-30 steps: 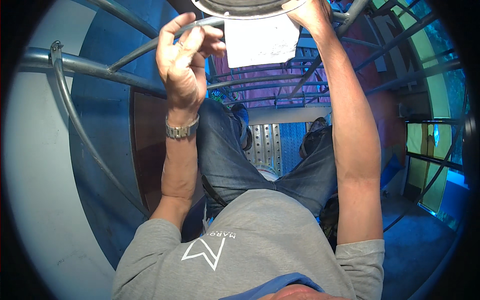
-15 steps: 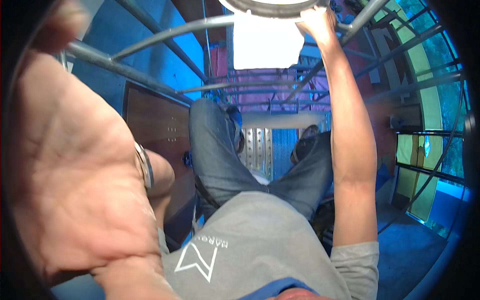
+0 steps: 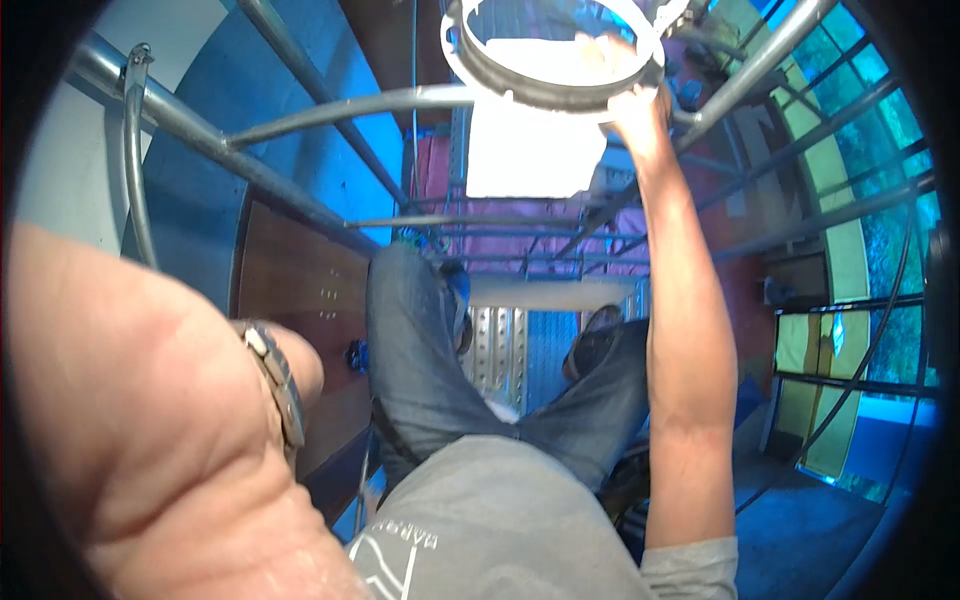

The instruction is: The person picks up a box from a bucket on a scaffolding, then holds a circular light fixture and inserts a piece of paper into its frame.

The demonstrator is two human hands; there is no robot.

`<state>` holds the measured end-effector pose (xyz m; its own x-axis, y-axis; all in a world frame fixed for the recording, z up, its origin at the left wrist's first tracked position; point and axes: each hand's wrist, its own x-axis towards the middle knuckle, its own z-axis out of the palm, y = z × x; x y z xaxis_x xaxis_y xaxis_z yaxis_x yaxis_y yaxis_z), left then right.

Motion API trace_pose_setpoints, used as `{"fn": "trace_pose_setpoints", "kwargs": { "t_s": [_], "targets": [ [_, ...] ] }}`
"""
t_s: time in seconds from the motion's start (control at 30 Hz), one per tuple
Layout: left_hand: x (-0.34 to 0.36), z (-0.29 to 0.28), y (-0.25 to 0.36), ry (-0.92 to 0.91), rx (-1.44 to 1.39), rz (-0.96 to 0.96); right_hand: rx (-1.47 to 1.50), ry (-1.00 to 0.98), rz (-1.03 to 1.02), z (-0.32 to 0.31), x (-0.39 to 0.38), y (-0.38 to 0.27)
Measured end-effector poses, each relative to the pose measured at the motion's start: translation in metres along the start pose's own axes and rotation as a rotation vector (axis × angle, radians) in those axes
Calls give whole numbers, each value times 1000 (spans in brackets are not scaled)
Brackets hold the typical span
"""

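Observation:
At the top of the view my right hand (image 3: 635,110) grips the rim of a round metal ring (image 3: 550,98) with a dark band along it, the arm stretched upward. A white sheet (image 3: 530,160) hangs just behind and below the ring, beside my right hand; I cannot tell whether it is cloth or paper. My left hand (image 3: 140,420) fills the lower left, very close to the camera and apart from the ring, with its wrist watch showing. Its fingers are hidden.
Metal scaffold tubes (image 3: 280,190) surround me at both sides and ahead. My seated legs (image 3: 410,340) reach over a perforated metal plank (image 3: 495,340). A brown panel (image 3: 290,290) stands at the left, with pink sheeting (image 3: 560,240) beyond. Glazed framing and a dark cable (image 3: 870,350) are at the right.
My left hand has left the area by the ring and come close to the camera at lower left. The ring, white sheet and my right hand sit lower in view, more of the ring showing.

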<state>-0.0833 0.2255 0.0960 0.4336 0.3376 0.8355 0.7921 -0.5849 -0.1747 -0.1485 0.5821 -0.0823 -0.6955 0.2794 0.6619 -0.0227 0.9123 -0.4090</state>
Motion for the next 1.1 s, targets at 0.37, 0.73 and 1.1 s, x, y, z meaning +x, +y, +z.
{"fn": "trace_pose_setpoints", "kwargs": {
  "t_s": [0.37,0.73,1.1],
  "targets": [
    [1,7,6,-26,71,86,92,-142,195,-9,4,-35],
    [-7,11,-3,18,92,19,26,-70,126,8,9,-23],
    [-4,17,5,80,83,-13,651,38,333,7,-25,-7]
  ]
}}
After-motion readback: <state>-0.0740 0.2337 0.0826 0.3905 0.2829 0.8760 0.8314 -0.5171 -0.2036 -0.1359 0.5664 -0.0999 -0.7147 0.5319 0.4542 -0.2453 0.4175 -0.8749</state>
